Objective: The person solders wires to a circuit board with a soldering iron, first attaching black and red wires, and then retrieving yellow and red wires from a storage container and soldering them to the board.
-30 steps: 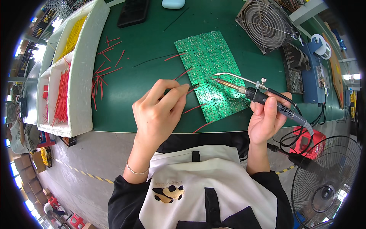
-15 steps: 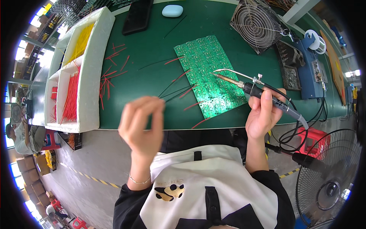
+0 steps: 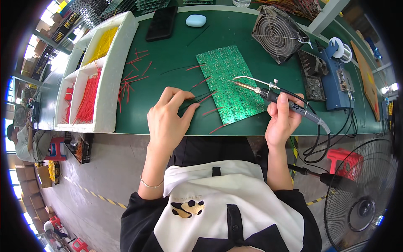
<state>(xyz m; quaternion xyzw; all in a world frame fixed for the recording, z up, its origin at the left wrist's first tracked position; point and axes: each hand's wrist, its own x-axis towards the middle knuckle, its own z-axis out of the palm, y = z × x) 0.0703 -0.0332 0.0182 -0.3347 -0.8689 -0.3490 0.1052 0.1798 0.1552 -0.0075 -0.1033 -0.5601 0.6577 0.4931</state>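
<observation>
My right hand [image 3: 282, 121] is wrapped round a soldering iron [image 3: 268, 94], with a thin curved metal tube [image 3: 254, 79] clamped along it. The iron's tip points left, over a green circuit board panel [image 3: 237, 98]; whether it touches cannot be told. Short red wires [image 3: 205, 98] stick out along the panel's left edge, with thin black wires [image 3: 203, 96] among them. My left hand [image 3: 168, 117] is low over the table left of the panel. Its thumb and index fingertip are slightly apart, on either side of the black wires.
A white foam box [image 3: 105, 101] at left holds red and yellow wires; cut red wires [image 3: 128, 86] lie beside it. A phone [image 3: 161, 23] and pale blue case [image 3: 196, 20] lie behind. A square fan [image 3: 277, 35], blue solder station [image 3: 336, 77] and standing fan [image 3: 361, 206] are at right.
My left hand has moved right and slightly up to the black wires, its fingers parting. My right hand with the soldering iron has shifted slightly left. The whole view has tilted a little.
</observation>
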